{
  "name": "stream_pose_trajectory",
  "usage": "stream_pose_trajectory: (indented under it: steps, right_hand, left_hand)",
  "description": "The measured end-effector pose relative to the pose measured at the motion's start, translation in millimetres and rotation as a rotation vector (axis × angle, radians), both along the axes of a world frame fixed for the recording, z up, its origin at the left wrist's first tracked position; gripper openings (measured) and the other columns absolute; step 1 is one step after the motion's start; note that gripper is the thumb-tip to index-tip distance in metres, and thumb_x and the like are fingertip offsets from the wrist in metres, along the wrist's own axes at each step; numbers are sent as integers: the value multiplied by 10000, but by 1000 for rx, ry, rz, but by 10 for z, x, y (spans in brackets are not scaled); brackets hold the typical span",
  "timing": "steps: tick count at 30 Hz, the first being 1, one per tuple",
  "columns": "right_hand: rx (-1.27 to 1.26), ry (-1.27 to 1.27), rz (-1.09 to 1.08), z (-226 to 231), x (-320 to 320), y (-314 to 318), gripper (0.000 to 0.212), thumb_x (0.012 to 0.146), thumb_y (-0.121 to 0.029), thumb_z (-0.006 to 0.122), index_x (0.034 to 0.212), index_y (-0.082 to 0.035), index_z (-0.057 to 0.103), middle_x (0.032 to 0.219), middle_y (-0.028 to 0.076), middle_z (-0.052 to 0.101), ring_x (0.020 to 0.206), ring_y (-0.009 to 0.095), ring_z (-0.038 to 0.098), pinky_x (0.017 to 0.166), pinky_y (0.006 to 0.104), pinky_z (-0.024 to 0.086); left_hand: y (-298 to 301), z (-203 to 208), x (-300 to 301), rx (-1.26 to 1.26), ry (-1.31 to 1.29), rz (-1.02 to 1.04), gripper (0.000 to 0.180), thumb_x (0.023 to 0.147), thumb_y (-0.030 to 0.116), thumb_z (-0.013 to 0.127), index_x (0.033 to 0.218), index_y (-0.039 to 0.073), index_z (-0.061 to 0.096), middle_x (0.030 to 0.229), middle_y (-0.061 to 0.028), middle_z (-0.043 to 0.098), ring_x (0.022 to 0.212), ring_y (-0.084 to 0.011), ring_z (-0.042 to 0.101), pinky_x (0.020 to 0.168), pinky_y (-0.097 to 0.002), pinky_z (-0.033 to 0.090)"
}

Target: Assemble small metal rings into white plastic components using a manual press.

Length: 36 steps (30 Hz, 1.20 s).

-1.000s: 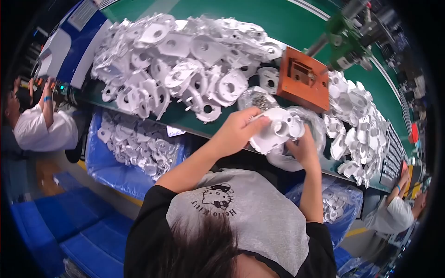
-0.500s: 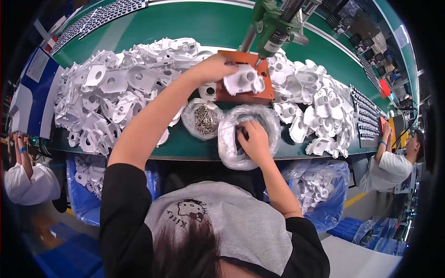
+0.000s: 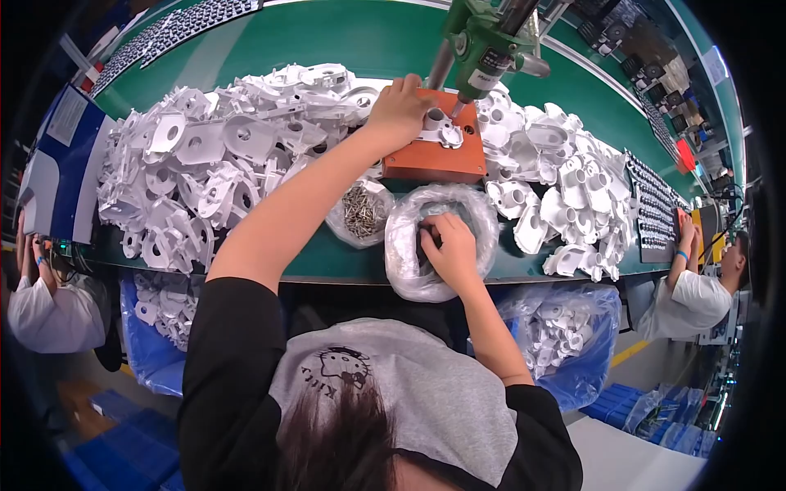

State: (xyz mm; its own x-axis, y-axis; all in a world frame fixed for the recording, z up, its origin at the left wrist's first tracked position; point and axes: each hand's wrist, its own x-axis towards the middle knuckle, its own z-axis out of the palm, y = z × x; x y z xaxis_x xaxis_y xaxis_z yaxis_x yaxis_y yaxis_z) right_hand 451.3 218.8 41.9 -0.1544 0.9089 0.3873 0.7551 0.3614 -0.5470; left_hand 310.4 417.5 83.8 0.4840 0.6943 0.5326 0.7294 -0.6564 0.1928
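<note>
My left hand (image 3: pixel 399 113) is closed on the left side of a white plastic part (image 3: pixel 443 131), partly covering it. The part has a round tube-like collar and rests on an orange block fixture (image 3: pixel 434 164). Just above it points the tip of a green press-like machine (image 3: pixel 483 61). My right hand (image 3: pixel 451 247) reaches into a bowl lined with clear plastic (image 3: pixel 401 274). Its fingers are curled together, and whatever they pinch is hidden. Beside that bowl, a plastic-lined container (image 3: pixel 337 221) holds a heap of metal screws (image 3: pixel 361 210).
White plastic parts are heaped on the green bench to the left (image 3: pixel 196 143) and right (image 3: pixel 565 180). Blue-lined bins (image 3: pixel 151 372) with more parts stand below its front edge. A black tray of small pieces (image 3: pixel 653 209) lies far right. Other people work at both sides.
My left hand has moved up and away with the white part, which was tilted toward me and now sits back on the orange block. My right hand stays in the bowl.
</note>
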Motion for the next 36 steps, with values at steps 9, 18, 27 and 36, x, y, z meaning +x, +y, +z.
stream_pose_trajectory:
  steps: [9, 18, 27, 36]
  right_hand:
    - [64, 186, 127, 270, -164, 63, 137, 725, -14, 631, 859, -23, 607, 772, 89, 550, 731, 240, 537, 672, 329, 445]
    - [115, -379, 317, 211, -734, 439, 269, 660, -94, 654, 925, -51, 630, 901, 101, 596, 914, 265, 558, 778, 383, 438]
    - [136, -172, 323, 245, -666, 433, 224, 667, -72, 665, 881, -39, 608, 878, 89, 590, 866, 249, 570, 744, 356, 455]
    - [-198, 529, -63, 770, 210, 901, 165, 794, -38, 654, 934, 32, 603, 840, 50, 629, 725, 88, 570, 638, 219, 460]
  left_hand:
    - [-435, -52, -97, 81, 39, -150, 205, 779, 72, 542, 960, -18, 579, 1047, -177, 576, 1015, -323, 541, 887, -384, 450]
    - [-534, -167, -170, 146, -270, -200, 243, 752, 64, 561, 973, -25, 605, 1082, -160, 593, 1037, -323, 549, 904, -386, 463]
    - [-504, -195, -169, 127, -372, -209, 195, 710, 59, 579, 891, -7, 612, 990, -139, 609, 955, -303, 564, 850, -394, 467]
    - [-546, -138, -183, 118, -330, -192, 208, 712, 62, 568, 902, -19, 601, 986, -153, 601, 963, -315, 551, 873, -403, 446]
